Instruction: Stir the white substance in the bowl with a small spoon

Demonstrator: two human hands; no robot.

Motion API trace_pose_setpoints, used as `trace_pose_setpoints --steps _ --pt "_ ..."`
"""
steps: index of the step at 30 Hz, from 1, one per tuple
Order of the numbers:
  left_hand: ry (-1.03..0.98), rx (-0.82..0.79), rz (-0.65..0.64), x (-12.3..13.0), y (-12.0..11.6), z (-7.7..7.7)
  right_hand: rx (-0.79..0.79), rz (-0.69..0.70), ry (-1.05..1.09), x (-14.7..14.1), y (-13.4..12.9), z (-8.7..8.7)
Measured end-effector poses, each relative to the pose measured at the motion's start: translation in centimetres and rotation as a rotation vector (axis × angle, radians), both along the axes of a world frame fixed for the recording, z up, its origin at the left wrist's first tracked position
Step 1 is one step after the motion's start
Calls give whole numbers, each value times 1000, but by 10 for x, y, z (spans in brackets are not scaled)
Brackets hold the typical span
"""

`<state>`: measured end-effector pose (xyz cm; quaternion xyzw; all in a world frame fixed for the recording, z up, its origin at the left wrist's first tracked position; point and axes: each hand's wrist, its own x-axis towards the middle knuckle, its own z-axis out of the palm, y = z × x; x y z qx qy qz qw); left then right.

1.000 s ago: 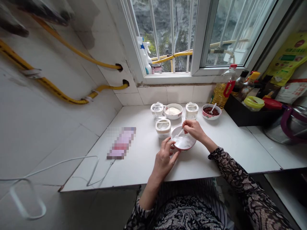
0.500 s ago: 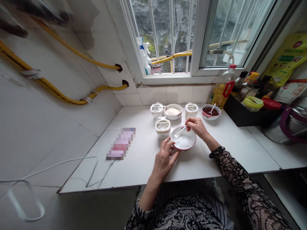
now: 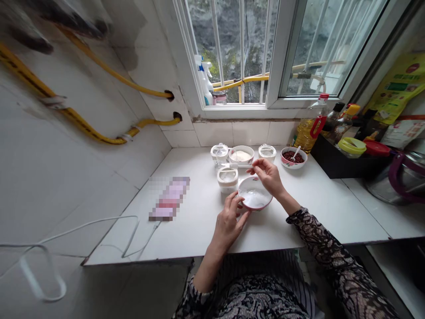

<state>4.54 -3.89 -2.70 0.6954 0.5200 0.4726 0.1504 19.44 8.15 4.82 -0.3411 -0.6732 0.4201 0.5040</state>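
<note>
My left hand [image 3: 229,221] grips the near left rim of a white bowl [image 3: 264,201] with a red edge, which stands on the counter. White powder [image 3: 255,198] lies in the bowl. In my right hand [image 3: 267,175] a white spoon [image 3: 244,166] is pinched by its handle, held level above the far side of the bowl. The spoon's head, with something white in it, is over the lidded jar [image 3: 227,179] to the left. Behind stand a bowl of white grains [image 3: 241,155] and two more clear-topped jars [image 3: 219,153], [image 3: 267,153].
A bowl of dark red beans [image 3: 294,157] with a spoon stands at the back right, near an oil bottle [image 3: 308,128] and a black box [image 3: 328,157] of bottles. A blurred-out pink object [image 3: 171,199] with a white cable [image 3: 137,226] lies on the left.
My right hand has lifted the spoon out of the bowl and moved it up and away, toward the jars. The left hand keeps its hold on the rim.
</note>
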Motion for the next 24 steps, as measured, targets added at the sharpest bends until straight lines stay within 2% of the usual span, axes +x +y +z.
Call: trace_pose_setpoints --steps 4,7,9,12,16,24 --pt "5 3 1 0 0 -1 452 16 -366 -8 -8 -4" --pt "5 9 1 0 0 -1 592 12 -479 -7 -9 -5" --pt "8 22 2 0 0 -1 565 -45 -438 -3 -10 -1" --pt "13 34 3 0 0 -1 425 -118 -368 7 -10 6" --pt "15 30 7 0 0 -2 282 -104 -357 21 -5 10" --pt "11 25 -5 -1 0 -1 195 -42 -443 24 2 3"
